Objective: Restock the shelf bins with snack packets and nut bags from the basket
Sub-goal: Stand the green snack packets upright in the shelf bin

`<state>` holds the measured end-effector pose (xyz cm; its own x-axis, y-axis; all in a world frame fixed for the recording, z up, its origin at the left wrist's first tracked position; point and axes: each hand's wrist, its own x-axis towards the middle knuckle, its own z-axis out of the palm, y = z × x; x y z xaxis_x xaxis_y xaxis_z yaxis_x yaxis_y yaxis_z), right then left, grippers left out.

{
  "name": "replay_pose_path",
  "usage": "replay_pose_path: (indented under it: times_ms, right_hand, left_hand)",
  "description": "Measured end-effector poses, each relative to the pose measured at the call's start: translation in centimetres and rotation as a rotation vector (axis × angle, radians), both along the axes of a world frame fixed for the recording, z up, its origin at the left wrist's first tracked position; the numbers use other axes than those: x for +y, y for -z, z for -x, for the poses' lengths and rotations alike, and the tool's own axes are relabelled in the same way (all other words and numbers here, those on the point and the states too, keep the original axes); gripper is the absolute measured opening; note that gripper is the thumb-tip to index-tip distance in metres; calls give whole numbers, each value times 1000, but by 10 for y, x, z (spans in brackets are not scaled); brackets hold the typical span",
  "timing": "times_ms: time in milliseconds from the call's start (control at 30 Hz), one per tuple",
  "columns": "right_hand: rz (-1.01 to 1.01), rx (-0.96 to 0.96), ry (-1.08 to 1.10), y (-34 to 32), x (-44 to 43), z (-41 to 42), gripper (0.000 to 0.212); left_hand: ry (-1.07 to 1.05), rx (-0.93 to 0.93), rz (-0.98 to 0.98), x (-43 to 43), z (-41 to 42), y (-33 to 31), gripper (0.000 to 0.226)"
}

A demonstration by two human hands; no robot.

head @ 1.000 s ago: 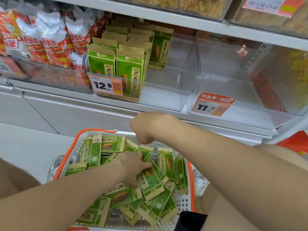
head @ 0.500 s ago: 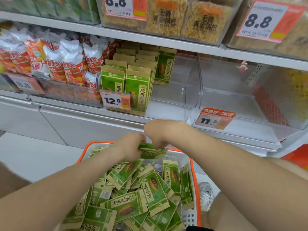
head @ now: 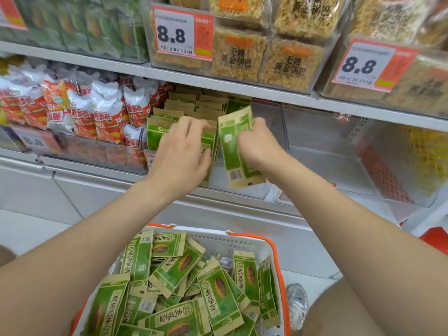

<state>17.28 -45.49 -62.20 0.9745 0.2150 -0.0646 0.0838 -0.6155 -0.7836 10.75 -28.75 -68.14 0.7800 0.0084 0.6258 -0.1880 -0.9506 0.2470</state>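
Note:
A white basket with an orange rim (head: 252, 241) sits low in front of me, full of green and tan seed packets (head: 219, 287). My right hand (head: 257, 141) grips a small stack of these green packets (head: 236, 151), back side out, at the front of the clear shelf bin (head: 242, 190). My left hand (head: 181, 151) rests on the upright green packets (head: 155, 132) standing in that bin, fingers spread against their fronts. Rows of the same packets fill the bin's left part behind my hands.
Red and white snack bags (head: 104, 112) fill the bin to the left. An empty clear bin (head: 339, 166) lies to the right. The upper shelf holds boxes of golden crisps (head: 242, 57) with 8.8 price tags (head: 181, 32). A shoe (head: 297, 304) shows beside the basket.
Both hands rose from the basket to the shelf bin. The right hand now carries packets up to the bin; the left hand left the basket and presses on the shelved packets.

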Motion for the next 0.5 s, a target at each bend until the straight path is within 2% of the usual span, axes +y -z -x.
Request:
replay_pose_path:
  times_ms: [67,167,267,400,500]
  right_hand:
    - [-78,-50,149,3,2,-9,51]
    - [-200,-87,245,9,9,-28,59]
    - [-344,16,300,15,22,-45,59]
    - [-515,161,353,44,35,-93,80]
    - [-492,155,348,49,45,-102,58]
  left_hand:
    - [-21,39,-138,-2,-6,-1,45]
    - [-37,120,-264,-2,-18,-2,52]
    - [-36,158,-301,3,-29,-6,57]
    - [-73,202,-386,7,-44,-7,63]
    - [-121,227,-431,8,-55,-7,69]
